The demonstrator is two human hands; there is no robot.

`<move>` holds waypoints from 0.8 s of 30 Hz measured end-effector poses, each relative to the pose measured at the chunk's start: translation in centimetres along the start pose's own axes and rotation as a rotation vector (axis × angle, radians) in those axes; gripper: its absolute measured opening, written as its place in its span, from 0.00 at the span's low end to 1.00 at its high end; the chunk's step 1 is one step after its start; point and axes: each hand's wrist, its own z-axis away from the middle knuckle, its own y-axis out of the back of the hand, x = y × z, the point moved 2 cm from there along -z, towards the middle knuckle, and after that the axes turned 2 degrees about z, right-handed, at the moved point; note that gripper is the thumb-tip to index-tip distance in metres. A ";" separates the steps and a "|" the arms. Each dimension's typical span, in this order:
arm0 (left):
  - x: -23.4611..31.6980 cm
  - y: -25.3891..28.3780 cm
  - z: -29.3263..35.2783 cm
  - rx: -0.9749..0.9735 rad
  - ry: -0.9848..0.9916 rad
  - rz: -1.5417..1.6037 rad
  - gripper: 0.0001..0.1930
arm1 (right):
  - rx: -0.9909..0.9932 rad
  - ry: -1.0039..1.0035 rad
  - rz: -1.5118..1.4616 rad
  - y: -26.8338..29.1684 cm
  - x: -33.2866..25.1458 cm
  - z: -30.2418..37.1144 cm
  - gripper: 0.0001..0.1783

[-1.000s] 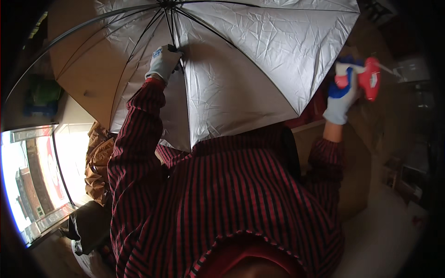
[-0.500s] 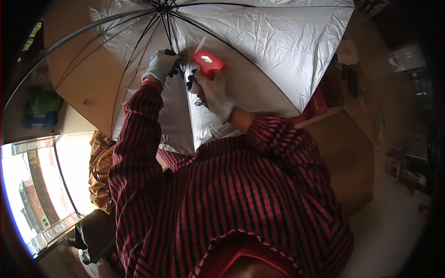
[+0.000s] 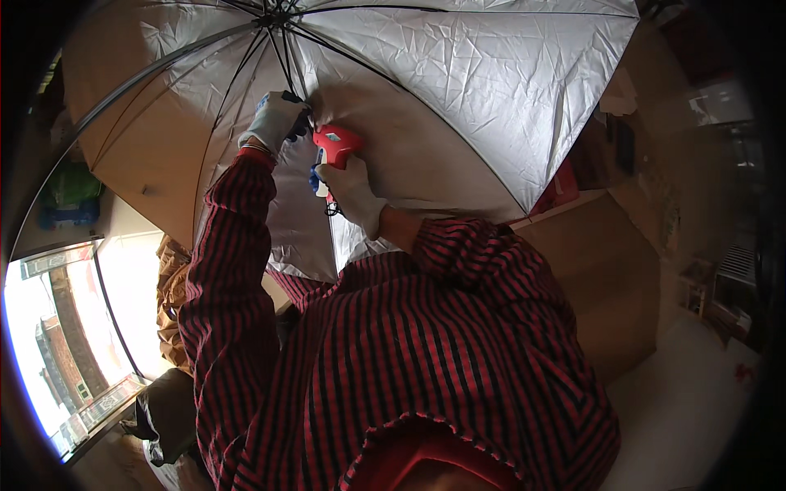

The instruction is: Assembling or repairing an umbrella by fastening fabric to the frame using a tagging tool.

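Note:
An opened umbrella (image 3: 467, 74) with a silvery inner lining and dark ribs spreads in front of me, its hub (image 3: 274, 18) at the top. My left hand (image 3: 274, 120), in a white work glove with dark fingertips, is closed on a thin dark rib below the hub. My right hand (image 3: 354, 192), gloved alike, grips the handle of a red glue gun (image 3: 337, 146). The gun's front end is close to the rib, beside my left fingertips; whether it touches cannot be made out. A dark looped cord (image 3: 332, 209) hangs under the handle.
A brown panel (image 3: 594, 282) that looks like another umbrella lies to the right. At the left are a bright window (image 3: 70, 344), a crumpled brown cloth (image 3: 171, 303) and a dark bag (image 3: 170, 409). Shelves with small things (image 3: 720, 295) stand at the far right.
My right hand has brought the glue gun left and turned it, close to my left hand. The umbrella and my left hand have shifted slightly left.

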 end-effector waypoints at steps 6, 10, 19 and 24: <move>-1.2 0.0 -1.0 -0.006 -0.023 0.030 0.10 | -0.052 -0.011 -0.012 0.4 -0.8 -0.2 0.04; -1.3 0.0 -1.1 0.004 -0.030 0.052 0.10 | -0.069 -0.022 0.022 0.8 -0.9 -0.4 0.03; -0.6 -0.3 -1.5 -0.034 -0.006 0.025 0.09 | -0.120 -0.127 -0.048 2.0 -1.8 -0.8 0.04; -6.0 1.4 -5.1 -0.048 -0.191 -0.284 0.09 | -0.241 -0.288 -0.154 1.5 -3.3 -0.1 0.05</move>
